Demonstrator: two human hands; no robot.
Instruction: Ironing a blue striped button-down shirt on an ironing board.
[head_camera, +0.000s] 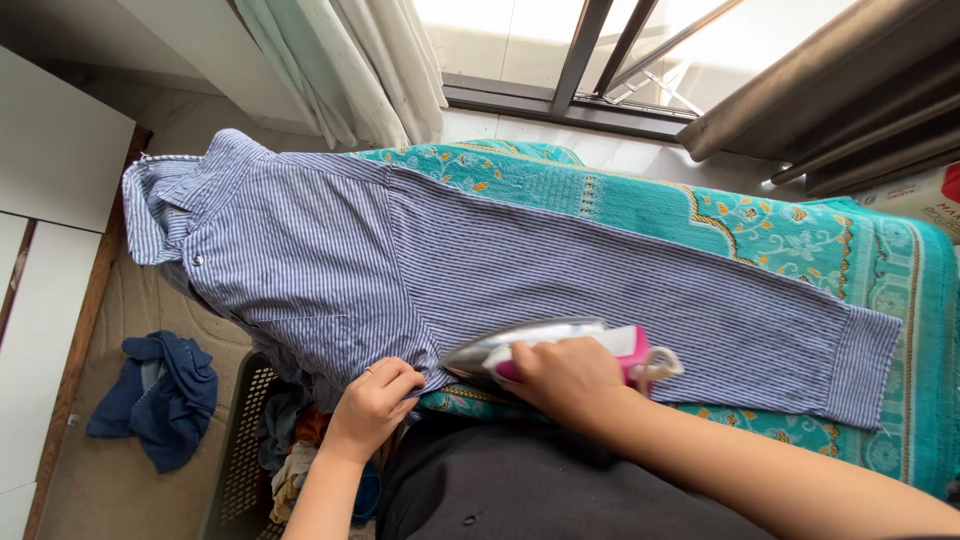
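The ironing step was in hand: the right hand (565, 378) was clamped on the handle of a pink and silver iron (545, 350), its soleplate on the blue striped shirt (420, 265) at the near edge of the ironing surface, which was covered by a teal patterned cloth (800, 235). The left hand (375, 400) pinched the shirt's hem beside the iron's tip. The next pass probably called for fabric held taut, fingers clear.

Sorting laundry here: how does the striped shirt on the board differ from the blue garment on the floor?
The striped shirt lies spread flat on the teal cloth; the blue garment lies crumpled. The shirt is pale with fine stripes, the garment plain dark blue. Both hands touch only the shirt's side. Both are blue fabric.
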